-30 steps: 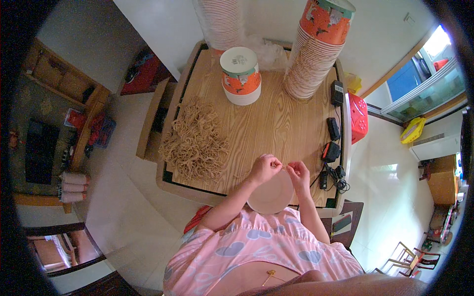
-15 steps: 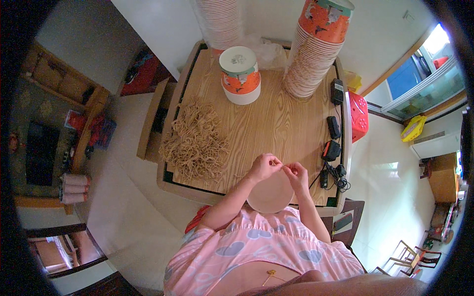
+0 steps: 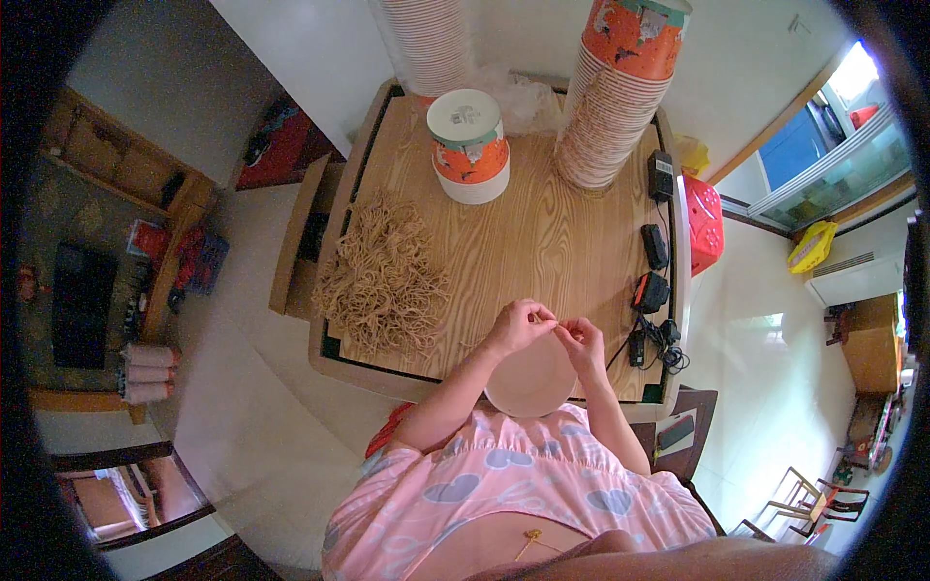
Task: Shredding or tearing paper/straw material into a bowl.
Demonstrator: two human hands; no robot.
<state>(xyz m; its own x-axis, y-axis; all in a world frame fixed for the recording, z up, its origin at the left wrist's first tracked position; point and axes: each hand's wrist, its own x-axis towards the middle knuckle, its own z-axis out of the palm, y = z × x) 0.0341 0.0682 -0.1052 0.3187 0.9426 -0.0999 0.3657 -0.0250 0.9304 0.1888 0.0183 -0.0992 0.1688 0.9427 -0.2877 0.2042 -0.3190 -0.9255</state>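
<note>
My left hand (image 3: 518, 327) and my right hand (image 3: 582, 343) are pinched close together over a round pale paper lid (image 3: 531, 382) at the near edge of the wooden table (image 3: 542, 242). Between the fingertips runs a thin tan rubber band (image 3: 550, 322), held by both hands. A loose heap of tan rubber bands (image 3: 383, 276) lies to the left of my hands. One lidded orange and white paper bowl (image 3: 469, 145) stands at the far side of the table.
Tall stacks of orange paper bowls (image 3: 618, 87) and of pale ones (image 3: 426, 39) stand at the back. Black chargers and cables (image 3: 654, 281) lie along the right edge. A red basket (image 3: 704, 221) sits beside the table, and a cardboard box (image 3: 298, 237) stands to its left.
</note>
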